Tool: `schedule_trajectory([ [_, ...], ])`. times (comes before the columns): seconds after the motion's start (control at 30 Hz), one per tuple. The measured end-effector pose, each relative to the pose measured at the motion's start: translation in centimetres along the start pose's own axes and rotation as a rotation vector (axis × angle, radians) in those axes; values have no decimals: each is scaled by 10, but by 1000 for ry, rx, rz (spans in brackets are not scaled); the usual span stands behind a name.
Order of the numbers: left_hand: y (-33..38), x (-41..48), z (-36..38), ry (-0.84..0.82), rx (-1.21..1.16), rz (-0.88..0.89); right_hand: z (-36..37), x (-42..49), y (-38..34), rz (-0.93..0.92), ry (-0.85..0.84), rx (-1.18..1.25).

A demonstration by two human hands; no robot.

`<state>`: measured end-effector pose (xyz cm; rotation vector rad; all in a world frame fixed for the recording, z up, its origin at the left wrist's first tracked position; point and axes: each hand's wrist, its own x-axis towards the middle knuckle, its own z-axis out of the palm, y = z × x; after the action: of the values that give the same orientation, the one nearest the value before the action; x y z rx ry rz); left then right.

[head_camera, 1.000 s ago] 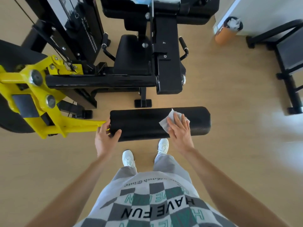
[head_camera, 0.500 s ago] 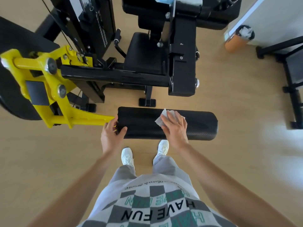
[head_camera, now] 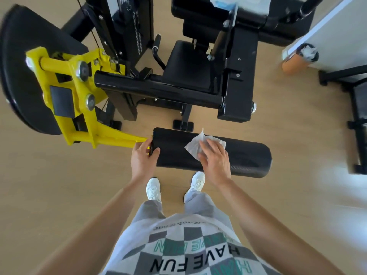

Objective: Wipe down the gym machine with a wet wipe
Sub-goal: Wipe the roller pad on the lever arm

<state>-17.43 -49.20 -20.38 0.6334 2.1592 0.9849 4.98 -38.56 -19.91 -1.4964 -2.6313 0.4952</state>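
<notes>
A black padded roller [head_camera: 246, 157] of the gym machine lies across the view just in front of my feet, fixed to a yellow lever arm [head_camera: 83, 116]. My left hand [head_camera: 142, 158] grips the roller's left end, thumb on top and fingers round its end. My right hand [head_camera: 213, 159] lies flat on the roller's top with straight fingers, pressing a white wet wipe [head_camera: 195, 144] against the pad. The wipe's crumpled edges stick out beyond my fingertips.
The machine's black seat [head_camera: 188, 66], frame bar [head_camera: 158, 89] and weight stack [head_camera: 127, 26] stand behind the roller. A black disc guard [head_camera: 17, 76] is at the left. An orange bin [head_camera: 296, 60] holding used wipes stands by the wall, another black frame [head_camera: 357, 108] at the right.
My right hand has slid the wipe leftward along the roller, toward my left hand. The left hand keeps its grip on the roller's end. My head has moved closer and shifted the view.
</notes>
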Motion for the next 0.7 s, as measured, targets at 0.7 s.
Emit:
schedule_trajectory([
  [0.7, -7, -12, -12, -39, -134, -41, 13, 32, -64, -226, -75, 32],
])
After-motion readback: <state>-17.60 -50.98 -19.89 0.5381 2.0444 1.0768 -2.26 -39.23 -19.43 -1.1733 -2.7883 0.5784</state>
